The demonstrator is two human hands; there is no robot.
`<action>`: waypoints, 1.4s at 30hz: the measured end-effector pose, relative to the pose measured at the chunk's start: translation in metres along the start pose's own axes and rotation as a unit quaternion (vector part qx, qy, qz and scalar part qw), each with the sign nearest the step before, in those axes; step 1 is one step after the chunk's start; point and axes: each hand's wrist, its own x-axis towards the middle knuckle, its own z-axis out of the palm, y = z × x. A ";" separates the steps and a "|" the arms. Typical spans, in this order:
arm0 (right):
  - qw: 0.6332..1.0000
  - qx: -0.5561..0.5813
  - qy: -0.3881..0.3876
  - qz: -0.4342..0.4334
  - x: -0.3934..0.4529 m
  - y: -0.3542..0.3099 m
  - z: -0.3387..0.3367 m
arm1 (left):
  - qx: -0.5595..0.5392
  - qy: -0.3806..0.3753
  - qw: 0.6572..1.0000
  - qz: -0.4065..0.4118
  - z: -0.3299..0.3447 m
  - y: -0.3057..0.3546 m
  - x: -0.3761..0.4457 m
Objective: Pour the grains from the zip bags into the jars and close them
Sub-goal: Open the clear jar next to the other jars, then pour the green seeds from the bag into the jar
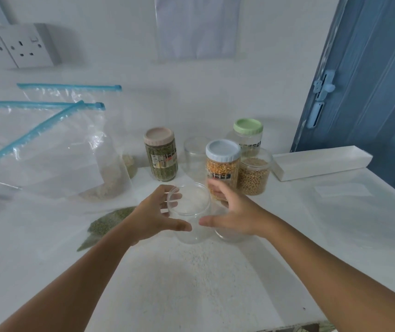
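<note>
My left grip (160, 212) and right grip (230, 212) are both wide open around the empty clear jar (189, 212), which stands lidless on the tabletop (191, 283); my left fingers touch its rim.

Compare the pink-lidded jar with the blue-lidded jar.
The pink-lidded jar holds small dark green grains; the blue-lidded jar holds yellow corn kernels. The pink-lidded jar stands alone, further left and back; the blue-lidded jar stands right beside an open jar of pale grains, with the right hand partly in front of it. Both are upright, clear, labelled, lidded and nearly full.
</note>
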 end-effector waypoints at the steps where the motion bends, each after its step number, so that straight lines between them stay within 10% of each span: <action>1: 1.000 0.004 -0.013 -0.006 0.006 -0.006 0.004 | 0.002 -0.010 1.000 -0.004 -0.001 0.000 -0.002; 11: 0.998 0.006 -0.060 -0.026 0.016 -0.017 0.000 | 0.053 -0.009 0.998 -0.029 -0.017 0.001 -0.031; 18: 0.990 0.006 0.014 -0.137 0.045 -0.080 0.012 | 0.118 0.376 0.918 0.046 -0.089 -0.017 -0.108; 22: 0.985 0.019 -0.034 -0.165 0.082 -0.123 0.043 | 0.059 0.509 0.857 -0.042 -0.140 -0.029 -0.128; 29: 0.986 0.115 -0.051 -0.112 0.132 -0.167 0.085 | -0.287 0.385 0.877 0.011 -0.198 -0.032 -0.132; 42: 0.945 0.275 0.123 -0.128 0.121 -0.152 0.051 | -0.255 0.337 0.894 0.146 -0.209 0.009 -0.117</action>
